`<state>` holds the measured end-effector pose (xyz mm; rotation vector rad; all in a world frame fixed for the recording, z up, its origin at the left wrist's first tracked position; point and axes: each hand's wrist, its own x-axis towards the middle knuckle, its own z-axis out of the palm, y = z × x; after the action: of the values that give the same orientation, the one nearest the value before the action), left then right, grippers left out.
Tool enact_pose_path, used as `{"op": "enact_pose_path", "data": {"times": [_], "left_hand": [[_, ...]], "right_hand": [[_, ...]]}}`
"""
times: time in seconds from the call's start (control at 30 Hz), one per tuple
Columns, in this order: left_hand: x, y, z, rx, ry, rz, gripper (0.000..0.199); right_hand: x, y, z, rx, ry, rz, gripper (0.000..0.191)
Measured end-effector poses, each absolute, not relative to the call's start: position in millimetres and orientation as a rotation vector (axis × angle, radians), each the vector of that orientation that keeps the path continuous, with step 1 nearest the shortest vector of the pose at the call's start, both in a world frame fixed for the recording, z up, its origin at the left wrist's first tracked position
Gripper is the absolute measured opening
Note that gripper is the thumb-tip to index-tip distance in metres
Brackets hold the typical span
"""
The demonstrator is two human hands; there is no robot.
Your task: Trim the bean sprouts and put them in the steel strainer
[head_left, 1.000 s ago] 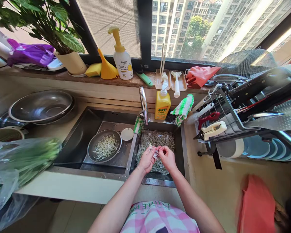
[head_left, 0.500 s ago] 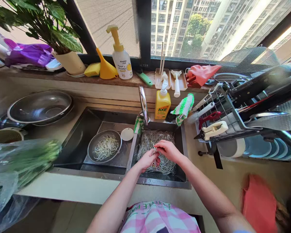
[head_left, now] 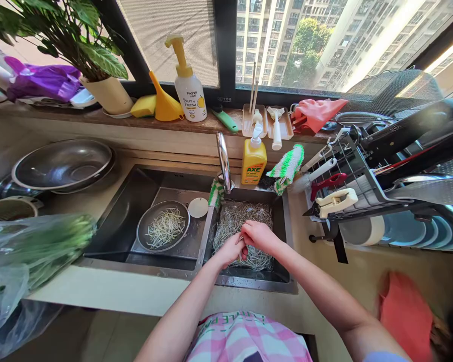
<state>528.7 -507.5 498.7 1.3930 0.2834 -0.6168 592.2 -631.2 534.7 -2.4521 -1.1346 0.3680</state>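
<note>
My left hand (head_left: 232, 250) and my right hand (head_left: 259, 236) meet over the right basin of the sink, fingertips pinched together. Thin pale strands show between them, apparently bean sprouts, though the fingers mostly cover them. Beneath lies a large tangled heap of bean sprouts (head_left: 262, 260) in the right basin. In the left basin, a round metal pan (head_left: 143, 236) holds a smaller pile of cleaner-looking sprouts (head_left: 166, 228). A small white round lid or dish (head_left: 198, 207) is beside that pan.
A faucet (head_left: 223, 158) rises behind the basins, with a yellow soap bottle (head_left: 253, 163) and green-striped cloth (head_left: 286, 168) close by. To the right stands a dish rack (head_left: 366, 176). A wok (head_left: 64, 166) and bagged greens (head_left: 56, 246) occupy the left counter.
My right hand's fingers have curled from more extended to closed, drawing tight against my left fingertips. The sprout piles look the same.
</note>
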Motion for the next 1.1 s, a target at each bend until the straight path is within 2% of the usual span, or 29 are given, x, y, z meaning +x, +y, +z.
{"op": "enact_pose_path", "data": {"times": [0.2,0.33,0.47,0.67,0.8,0.93,1.1], "left_hand": [[529,-503,502,1.302,0.230,-0.601,0.025],[528,-497,509,1.259,0.118,-0.593,0.028],[526,-491,513,1.231,0.069,-0.613,0.030],[523,-489,519,1.186,0.004,-0.752,0.029],[520,-488,516,1.164,0.006,-0.834,0.028],[517,-489,505,1.105,0.124,-0.824,0.028],[521,-494,498,0.810,0.434,-0.571,0.023]], "right_hand": [[599,-640,515,-1.842,-0.287,0.351,0.007],[601,-652,507,-1.344,0.147,0.477,0.018],[591,-659,501,-1.215,0.251,0.580,0.021],[577,-654,498,-0.992,0.167,0.939,0.026],[583,-650,501,-0.968,0.149,0.974,0.022],[598,-652,508,-1.063,0.153,0.759,0.021],[587,-651,513,-1.588,-0.209,0.336,0.014]]}}
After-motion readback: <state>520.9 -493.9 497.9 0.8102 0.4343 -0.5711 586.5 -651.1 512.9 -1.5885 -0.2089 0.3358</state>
